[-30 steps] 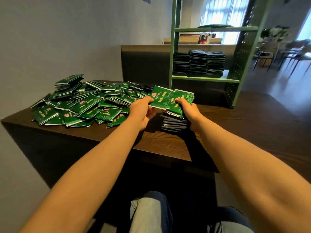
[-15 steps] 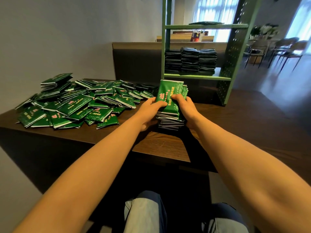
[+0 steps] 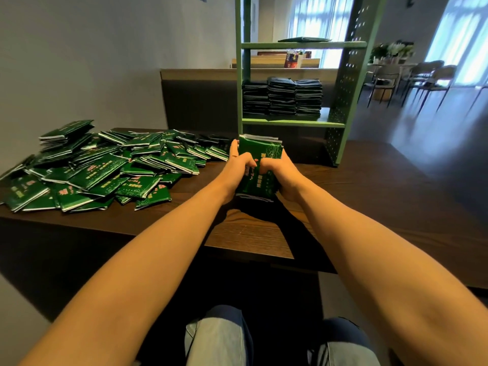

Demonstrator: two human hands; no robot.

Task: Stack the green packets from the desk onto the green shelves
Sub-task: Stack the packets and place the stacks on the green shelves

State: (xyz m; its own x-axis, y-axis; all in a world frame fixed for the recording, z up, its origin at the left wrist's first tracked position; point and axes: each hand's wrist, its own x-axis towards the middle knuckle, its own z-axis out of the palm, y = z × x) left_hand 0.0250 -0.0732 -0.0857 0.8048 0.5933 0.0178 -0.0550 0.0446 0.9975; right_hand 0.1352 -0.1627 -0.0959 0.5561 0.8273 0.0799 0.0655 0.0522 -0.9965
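Left hand [image 3: 239, 169] and right hand [image 3: 285, 175] grip one packet stack [image 3: 261, 154] — the green shelf [image 3: 293, 123] behind holds three dark stacks [image 3: 281, 97].

Café or office lounge: wood desk [image 3: 369, 196], green shelves [image 3: 293, 123], chairs [image 3: 433, 77] beside bright windows [image 3: 317, 19].

The person wears two-tone denim trousers, seen at the bottom edge of the view. The left trouser leg [image 3: 211, 339] is pale, washed blue across the front, with a darker navy band over the top and down its inner side. Soft creases run along the pale cloth. The right trouser leg [image 3: 346, 350] shows the same pairing, navy above and pale blue below. The left forearm [image 3: 148, 260] and right forearm [image 3: 369, 247] are bare, as are the left grip [image 3: 237, 167] and right grip [image 3: 284, 175].
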